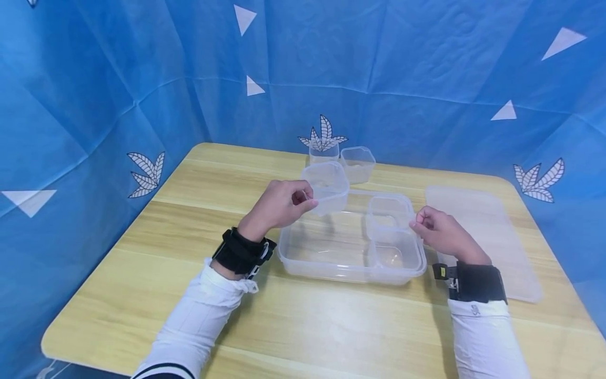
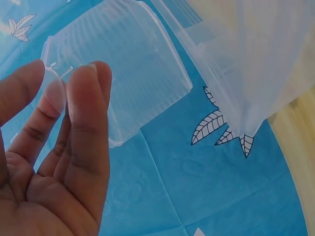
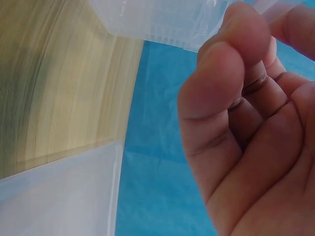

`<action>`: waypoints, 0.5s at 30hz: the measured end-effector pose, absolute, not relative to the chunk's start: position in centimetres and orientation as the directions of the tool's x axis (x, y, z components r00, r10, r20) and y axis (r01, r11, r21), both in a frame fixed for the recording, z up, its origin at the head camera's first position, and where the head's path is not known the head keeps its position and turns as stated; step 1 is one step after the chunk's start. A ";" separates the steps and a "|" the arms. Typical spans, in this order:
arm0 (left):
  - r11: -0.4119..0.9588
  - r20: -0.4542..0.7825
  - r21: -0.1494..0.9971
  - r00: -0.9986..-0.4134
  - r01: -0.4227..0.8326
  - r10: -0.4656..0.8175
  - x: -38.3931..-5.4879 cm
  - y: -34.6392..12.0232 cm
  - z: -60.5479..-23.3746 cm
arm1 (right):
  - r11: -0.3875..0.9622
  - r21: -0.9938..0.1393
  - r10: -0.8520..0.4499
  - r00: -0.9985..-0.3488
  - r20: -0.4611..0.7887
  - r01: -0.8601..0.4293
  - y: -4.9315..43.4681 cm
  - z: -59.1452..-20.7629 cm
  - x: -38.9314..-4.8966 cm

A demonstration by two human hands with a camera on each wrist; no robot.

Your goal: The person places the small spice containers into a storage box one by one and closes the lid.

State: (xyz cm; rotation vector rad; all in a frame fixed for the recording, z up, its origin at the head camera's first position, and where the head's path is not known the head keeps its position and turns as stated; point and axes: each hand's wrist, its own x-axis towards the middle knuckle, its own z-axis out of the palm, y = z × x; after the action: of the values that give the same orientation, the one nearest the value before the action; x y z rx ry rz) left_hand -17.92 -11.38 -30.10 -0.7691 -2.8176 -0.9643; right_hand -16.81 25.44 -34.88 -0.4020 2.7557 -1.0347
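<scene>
- Blue cloth (image 1: pixel 303 47) with white triangles and leaf prints hangs behind a wood-grain bench (image 1: pixel 156 263); clock directions follow the head view, 12 being the far side.
- Left hand (image 1: pixel 281 205): its grip pinches the rim of a clear cup (image 1: pixel 326 202) between thumb and fingers, at the cup's 8 o'clock side. That cup is raised over the far-left part of the box (image 1: pixel 350 273), slightly tilted.
- Right hand (image 1: pixel 442 231): fingers and thumb curl at the box's 3 o'clock rim and seem to pinch it; fingers hide the exact contact.
- Box: on the middle of the bench, long axis from 9 to 3 o'clock. At its 3 o'clock end sit a far inner cup (image 1: pixel 390 210) and a near inner cup (image 1: pixel 390 258), side by side.
- Key relation: from the raised cup, the box's middle lies toward 5 o'clock and below; the left hand is nearer that cup, the right nearer the inner pair.
- Beyond the box, toward 12 and 11 o'clock, stand a right back cup (image 1: pixel 358 167) and a left back cup (image 1: pixel 323 156).
- Flat on the bench, toward 3 o'clock beyond the right hand, lies a translucent sheet (image 1: pixel 497 237).
</scene>
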 end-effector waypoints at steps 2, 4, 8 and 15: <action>0.680 0.207 0.553 -0.870 0.482 0.448 -18.0 -11.3 -30.0 | 0.724 -0.665 -0.304 -0.950 -0.066 -0.185 25.5 -34.9 -16.7; 0.679 0.200 0.550 -0.865 0.487 0.460 -18.0 -11.2 -29.8 | 0.726 -0.663 -0.301 -0.951 -0.067 -0.183 25.6 -34.9 -16.7; 0.669 0.196 0.547 -0.854 0.504 0.482 -18.2 -11.0 -29.6 | 0.727 -0.661 -0.301 -0.951 -0.067 -0.183 25.6 -34.9 -16.7; 0.663 0.148 0.554 -0.843 0.504 0.517 -18.5 -10.7 -29.2 | 0.717 -0.673 -0.306 -0.949 -0.069 -0.182 25.6 -34.9 -16.9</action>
State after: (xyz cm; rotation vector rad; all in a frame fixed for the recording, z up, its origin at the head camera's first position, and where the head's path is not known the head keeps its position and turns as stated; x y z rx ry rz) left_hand -18.50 -10.71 -29.18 -0.8850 -2.8847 -0.9498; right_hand -16.91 25.62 -34.91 -0.3942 2.7452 -1.0485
